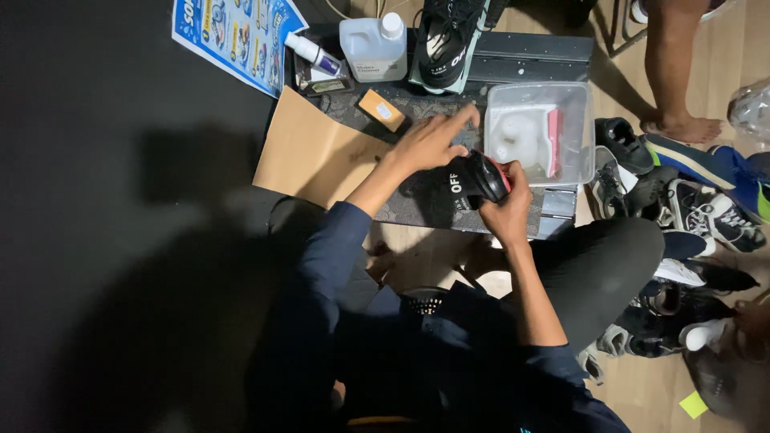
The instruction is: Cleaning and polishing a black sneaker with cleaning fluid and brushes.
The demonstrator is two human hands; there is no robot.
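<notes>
two hands are working on a black shoe (465,186) lying over the dark patterned counter (417,210). the right hand (507,207) is gripping its rounded end, while the left hand (431,143) is resting on it with fingers spread. a clear plastic tub (574,128) is crowding the right side; a white jug (370,50), tan cardboard sheet (309,152) and small orange block (382,110) are sitting behind.

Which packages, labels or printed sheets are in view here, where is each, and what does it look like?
Printed sheet: top left, blue with pictures.
Jug: top centre, translucent white, pale label.
Small bottle: left of jug, white, lying.
Orange box: below jug, small white label.
Clear tub: right, white contents.
</notes>
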